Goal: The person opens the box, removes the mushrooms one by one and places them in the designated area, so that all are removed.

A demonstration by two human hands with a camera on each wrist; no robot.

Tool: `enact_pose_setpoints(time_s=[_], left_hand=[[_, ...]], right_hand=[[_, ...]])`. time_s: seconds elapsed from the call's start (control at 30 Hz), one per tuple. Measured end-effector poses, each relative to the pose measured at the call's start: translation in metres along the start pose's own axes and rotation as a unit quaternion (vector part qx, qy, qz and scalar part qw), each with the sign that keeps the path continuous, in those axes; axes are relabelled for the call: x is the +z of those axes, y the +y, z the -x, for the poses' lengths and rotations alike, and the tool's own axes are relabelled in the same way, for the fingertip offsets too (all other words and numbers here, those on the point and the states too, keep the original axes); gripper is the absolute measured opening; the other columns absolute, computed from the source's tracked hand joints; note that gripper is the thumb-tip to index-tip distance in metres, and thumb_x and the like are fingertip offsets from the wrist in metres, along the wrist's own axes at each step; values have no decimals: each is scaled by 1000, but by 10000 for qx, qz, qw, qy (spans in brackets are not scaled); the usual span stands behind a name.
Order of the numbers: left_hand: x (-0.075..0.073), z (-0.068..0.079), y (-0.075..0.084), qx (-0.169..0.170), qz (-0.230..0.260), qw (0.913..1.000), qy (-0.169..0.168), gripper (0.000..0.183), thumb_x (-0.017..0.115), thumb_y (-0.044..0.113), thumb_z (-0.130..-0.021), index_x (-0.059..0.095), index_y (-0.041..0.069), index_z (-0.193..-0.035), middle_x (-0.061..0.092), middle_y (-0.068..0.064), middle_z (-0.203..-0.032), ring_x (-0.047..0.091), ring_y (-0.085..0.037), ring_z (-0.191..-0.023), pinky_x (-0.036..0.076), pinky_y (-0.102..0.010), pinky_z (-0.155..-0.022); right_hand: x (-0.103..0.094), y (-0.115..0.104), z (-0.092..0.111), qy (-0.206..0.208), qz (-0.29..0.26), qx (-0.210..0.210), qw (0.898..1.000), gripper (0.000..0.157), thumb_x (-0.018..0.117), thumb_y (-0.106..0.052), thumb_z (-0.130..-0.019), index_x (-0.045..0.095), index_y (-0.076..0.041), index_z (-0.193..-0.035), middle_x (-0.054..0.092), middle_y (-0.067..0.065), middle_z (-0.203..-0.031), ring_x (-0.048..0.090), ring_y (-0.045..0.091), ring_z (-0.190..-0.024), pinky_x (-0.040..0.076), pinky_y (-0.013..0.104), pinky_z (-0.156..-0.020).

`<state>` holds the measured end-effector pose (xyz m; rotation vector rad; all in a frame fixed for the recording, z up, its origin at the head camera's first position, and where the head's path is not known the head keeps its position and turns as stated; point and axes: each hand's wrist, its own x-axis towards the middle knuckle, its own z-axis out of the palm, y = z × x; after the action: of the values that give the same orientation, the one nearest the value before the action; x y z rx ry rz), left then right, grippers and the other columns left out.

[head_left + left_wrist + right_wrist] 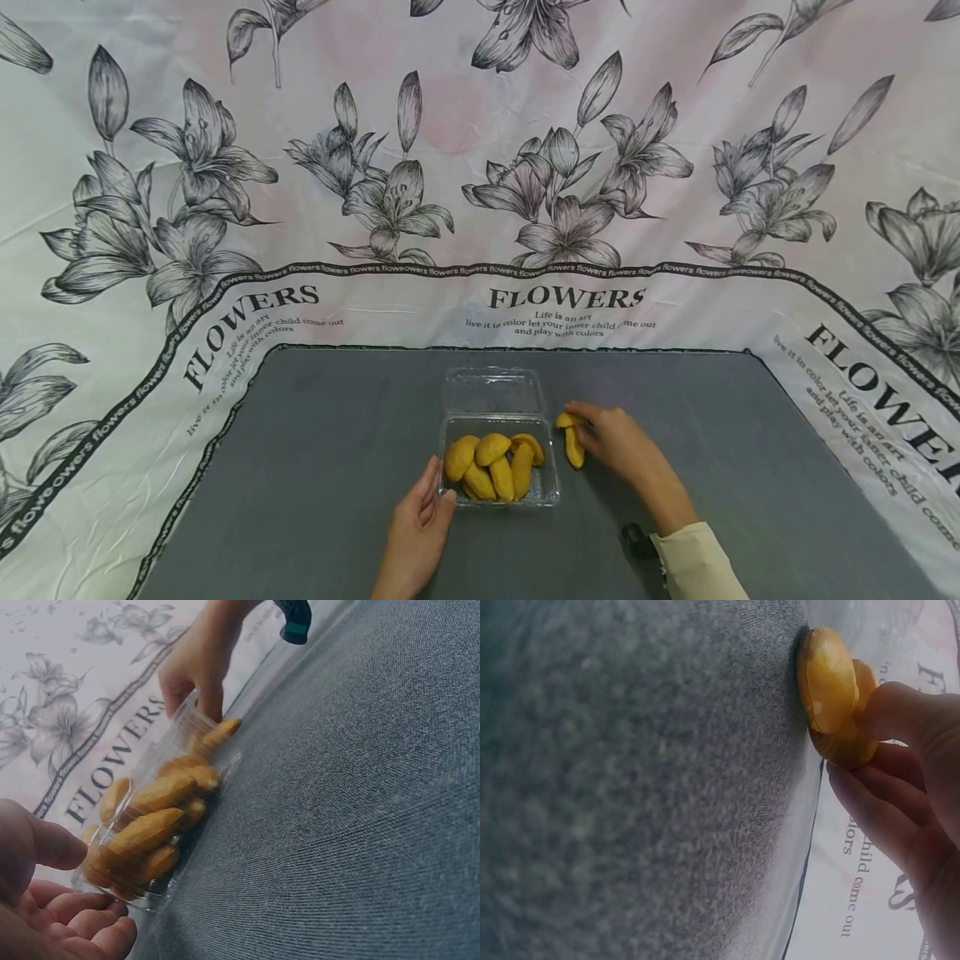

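Note:
A clear plastic clamshell box [557,492] lies on the grey cloth with its lid [492,390] folded back, away from the person. Several yellow mushrooms [501,477] with rounded caps and thick stems are inside it. My left hand [417,533] holds the box at its near left corner, thumb on the near side and fingers along the left wall. Just right of the box, my right hand [618,446] pinches a single yellow mushroom [574,450] near its cap, between thumb and fingers. In the right wrist view that mushroom [829,682] shows its stem end close to the cloth.
Grey cloth [315,467] covers the table. Behind and around it hangs a white sheet [405,308] printed with lilies and the word FLOWERS. A dark strap piece [637,540] is at the right wrist, beside a cream sleeve [697,558].

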<state>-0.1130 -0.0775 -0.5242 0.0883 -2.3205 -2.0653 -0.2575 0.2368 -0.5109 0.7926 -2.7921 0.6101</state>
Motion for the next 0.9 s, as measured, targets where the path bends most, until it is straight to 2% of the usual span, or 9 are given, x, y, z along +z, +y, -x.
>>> enact_pose_setpoints(time_s=[0.17,0.27,0.4,0.53,0.73,0.9], left_hand=[[0,0,0,-7,29,10000,32,60,61,12,-108,36,-8,-159,38,-26,-163,37,-42,-151,42,-50,-117],[0,-1,0,-11,22,10000,25,60,61,11,-108,37,-9,-159,38,-27,-163,37,-42,-151,43,-50,-116],[0,-1,0,-8,4,10000,28,60,62,12,-108,37,-8,-159,38,-26,-163,37,-42,-151,44,-49,-116],[0,0,0,59,4,10000,68,59,61,11,-108,37,-9,-159,39,-27,-163,38,-42,-151,44,-48,-115],[1,0,0,66,58,9999,136,59,62,10,-108,38,-8,-159,40,-25,-163,38,-40,-151,43,-47,-116],[0,2,0,118,74,9998,119,59,62,9,-108,38,-9,-158,40,-26,-162,38,-41,-150,44,-47,-116]], right_hand=[[1,1,1,83,-13,-12,10000,35,76,0,-94,74,-3,-128,78,12,-109,47,5,-61,43,25,-55],[1,2,2,73,-16,-6,10000,36,76,1,-93,73,-2,-129,77,16,-117,46,5,-60,42,25,-55],[-2,2,2,35,-64,-39,10000,36,75,2,-93,72,0,-129,71,22,-132,39,2,-54,40,24,-53],[-7,-2,2,21,-114,-93,9999,36,74,3,-94,71,2,-130,67,24,-139,28,-1,-47,37,23,-48],[-17,-14,2,104,-131,-142,9998,43,75,-1,-96,67,-1,-138,64,21,-145,24,-2,-45,35,23,-47],[-24,-29,1,63,-362,-280,9989,47,74,-8,-100,63,-8,-146,59,12,-153,19,-4,-46,36,22,-50]])
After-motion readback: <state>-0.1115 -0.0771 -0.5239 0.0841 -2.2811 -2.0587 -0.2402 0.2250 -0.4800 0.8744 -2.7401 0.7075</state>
